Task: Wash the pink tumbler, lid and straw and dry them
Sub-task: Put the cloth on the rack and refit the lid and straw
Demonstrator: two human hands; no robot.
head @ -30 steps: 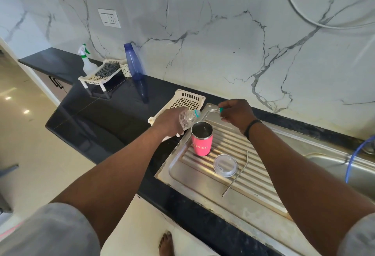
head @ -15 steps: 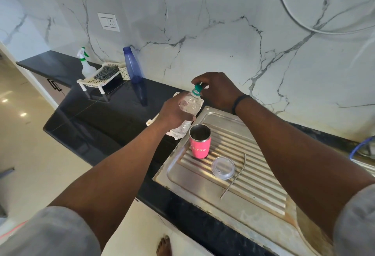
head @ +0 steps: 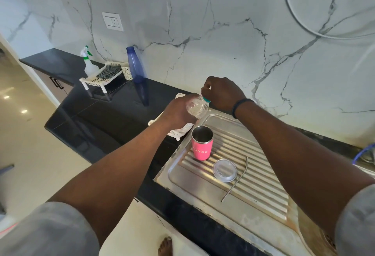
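Note:
The pink tumbler stands upright and open on the steel drainboard. Its clear lid lies flat just right of it, and the metal straw lies beside the lid. Above and behind the tumbler, my left hand grips a small clear plastic bottle, held tilted. My right hand is curled round the bottle's teal cap.
A white perforated tray lies under my left hand on the black counter. Further left stand a blue bottle, a spray bottle and a white rack. The sink basin lies at the far right.
One second ago the bottle was tipped low over the tumbler with the cap off in my right hand. The bottle has since risen, and my right hand has come onto its cap.

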